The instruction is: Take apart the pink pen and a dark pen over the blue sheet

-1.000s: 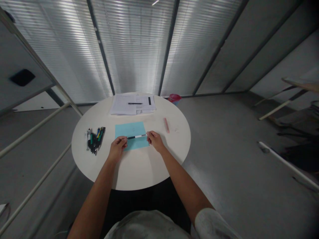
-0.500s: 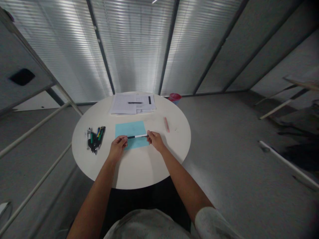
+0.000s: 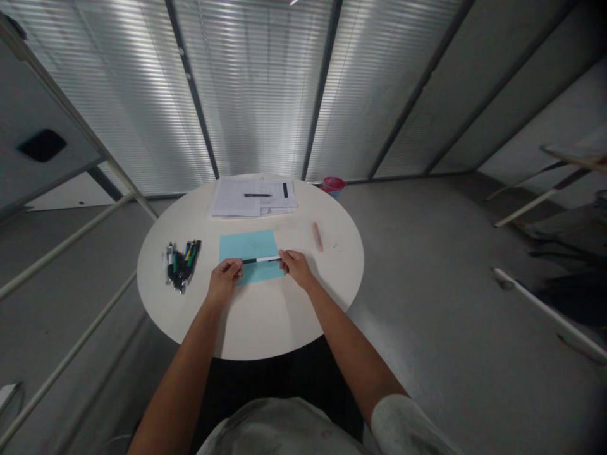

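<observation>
A black-and-white pen (image 3: 260,259) lies level between my two hands, over a light blue sheet of paper (image 3: 249,241). My left hand (image 3: 226,278) pinches its black end, and my right hand (image 3: 293,265) pinches the other end near the sheet's right edge. Fingers hide both tips of the pen. Left of the sheet is a cluster of several pens (image 3: 180,264) with black, green, blue and yellow parts. To the right of my right hand rests a pinkish-red, slim object (image 3: 317,237), perhaps a pen or a pack of refills.
The round white table (image 3: 270,328) carries a stack of printed papers (image 3: 234,197) at the back with a dark pen (image 3: 257,195) on top. Behind it a red bin (image 3: 334,184) stands on the floor by the blinds. A whiteboard stand (image 3: 71,227) is close on the left.
Both hands keep their hold on the pen in nearly the same place. The right fingers have shifted very slightly; nothing else has visibly moved.
</observation>
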Demonstrator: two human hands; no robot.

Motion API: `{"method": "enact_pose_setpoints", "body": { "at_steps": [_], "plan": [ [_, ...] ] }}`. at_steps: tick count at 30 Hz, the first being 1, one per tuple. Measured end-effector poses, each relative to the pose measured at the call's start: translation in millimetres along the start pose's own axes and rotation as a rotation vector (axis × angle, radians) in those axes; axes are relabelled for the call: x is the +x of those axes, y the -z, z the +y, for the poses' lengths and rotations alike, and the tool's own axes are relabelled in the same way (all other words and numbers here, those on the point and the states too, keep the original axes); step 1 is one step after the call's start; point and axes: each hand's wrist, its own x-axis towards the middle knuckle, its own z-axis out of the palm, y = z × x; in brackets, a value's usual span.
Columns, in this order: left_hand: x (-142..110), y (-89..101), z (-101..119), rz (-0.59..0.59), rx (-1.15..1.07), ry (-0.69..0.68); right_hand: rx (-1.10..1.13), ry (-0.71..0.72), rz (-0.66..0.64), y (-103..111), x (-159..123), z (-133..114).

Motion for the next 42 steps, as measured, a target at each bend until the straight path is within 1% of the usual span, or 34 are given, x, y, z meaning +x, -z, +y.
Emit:
{"method": "enact_pose_setpoints", "body": {
  "at_steps": [13, 28, 34, 39, 42],
  "plan": [
    [-3.0, -1.4, 3.1, 0.039, 0.023, -0.001, -0.025, -0.016, -0.016, 0.5, -1.1, -4.5],
    [-4.5, -1.9, 5.5, 0.054, 0.028, 0.027, 0.075, -0.048, -0.050, 0.0, 1.7, -1.7],
    [-4.2, -0.9, 5.1, 0.046, 0.026, 0.025, 0.102, -0.025, -0.072, 0.6, 1.9, -0.4],
    [-4.2, -1.7, 4.4, 0.003, 0.024, 0.010, 0.134, -0.054, -0.034, 0.3, -0.4, -4.8],
    [-3.6, -1.7, 3.4, -0.001, 0.020, 0.010, 0.143, -0.061, -0.024, 0.3, -1.3, -6.9]
  ]
}}
